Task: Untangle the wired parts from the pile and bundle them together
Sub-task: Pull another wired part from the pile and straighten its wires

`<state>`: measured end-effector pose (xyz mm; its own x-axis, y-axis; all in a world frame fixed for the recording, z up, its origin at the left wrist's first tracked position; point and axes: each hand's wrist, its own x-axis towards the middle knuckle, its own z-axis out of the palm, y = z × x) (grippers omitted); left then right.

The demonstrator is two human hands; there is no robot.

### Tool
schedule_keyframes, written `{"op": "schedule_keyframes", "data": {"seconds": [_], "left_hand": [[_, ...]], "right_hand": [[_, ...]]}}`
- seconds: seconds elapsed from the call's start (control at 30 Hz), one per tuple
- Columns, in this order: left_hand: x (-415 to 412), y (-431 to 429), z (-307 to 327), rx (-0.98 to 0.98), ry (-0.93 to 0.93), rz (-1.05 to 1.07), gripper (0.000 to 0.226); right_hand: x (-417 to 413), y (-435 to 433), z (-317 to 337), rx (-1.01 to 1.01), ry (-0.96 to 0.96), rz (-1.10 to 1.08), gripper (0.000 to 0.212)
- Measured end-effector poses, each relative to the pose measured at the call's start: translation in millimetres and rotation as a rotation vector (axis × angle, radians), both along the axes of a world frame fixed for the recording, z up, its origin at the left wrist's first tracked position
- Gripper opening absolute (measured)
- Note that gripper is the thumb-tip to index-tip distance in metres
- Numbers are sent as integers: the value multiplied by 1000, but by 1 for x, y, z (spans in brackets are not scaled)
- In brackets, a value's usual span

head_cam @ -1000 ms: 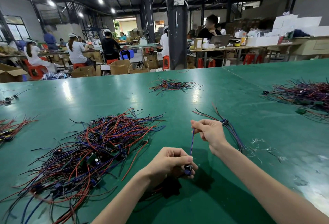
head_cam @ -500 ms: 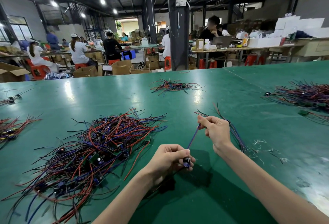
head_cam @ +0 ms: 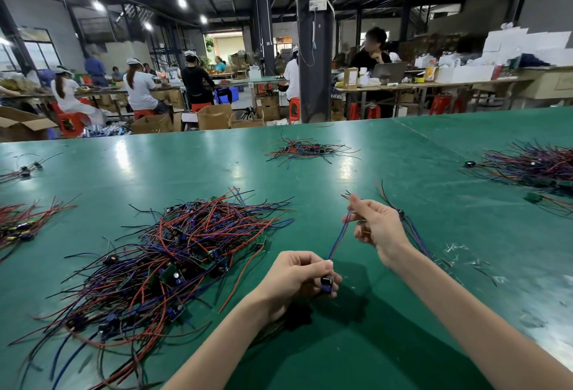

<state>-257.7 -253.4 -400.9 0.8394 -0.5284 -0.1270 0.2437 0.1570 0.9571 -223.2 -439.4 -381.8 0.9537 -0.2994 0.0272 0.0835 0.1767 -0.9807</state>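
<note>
Left hand [head_cam: 294, 278] and right hand [head_cam: 376, 228] hold one blue-and-red wired part [head_cam: 339, 237].
Left fingers grip its small black component [head_cam: 326, 283]; right fingertips pinch its far end. The tangled red-blue-black wire pile [head_cam: 173, 253] lies left of them.

On your left side the big pile [head_cam: 173, 253] of red, blue and black wires covers the table [head_cam: 403, 172], and its loose ends reach close to your left hand [head_cam: 294, 278]. Between this pile and your right hand [head_cam: 378, 228] there is a strip of bare green surface, crossed only by the wired part [head_cam: 339, 236] held between your two hands. Just behind the right hand lies a small bundle [head_cam: 412, 231]. Further away, open surface goes up to the far pile [head_cam: 307, 149]. The right pile [head_cam: 533, 166] lies well apart.
</note>
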Motion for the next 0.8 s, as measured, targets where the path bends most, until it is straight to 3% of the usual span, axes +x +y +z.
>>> {"op": "schedule_keyframes", "data": {"seconds": [0.13, 0.33, 0.47, 0.8], "left_hand": [[7, 2, 1, -26, -4, 177, 26], [15, 14, 8, 11, -38, 408, 13], [18, 18, 10, -2, -17, 463, 14], [15, 13, 9, -14, -13, 421, 20]], "right_hand": [[-9, 2, 3, 73, 152, 94, 48], [-31, 34, -2, -77, 305, 370, 17], [-45, 60, -12, -42, 353, 616, 11], [-47, 72, -19, 169, 284, 561, 9]]}}
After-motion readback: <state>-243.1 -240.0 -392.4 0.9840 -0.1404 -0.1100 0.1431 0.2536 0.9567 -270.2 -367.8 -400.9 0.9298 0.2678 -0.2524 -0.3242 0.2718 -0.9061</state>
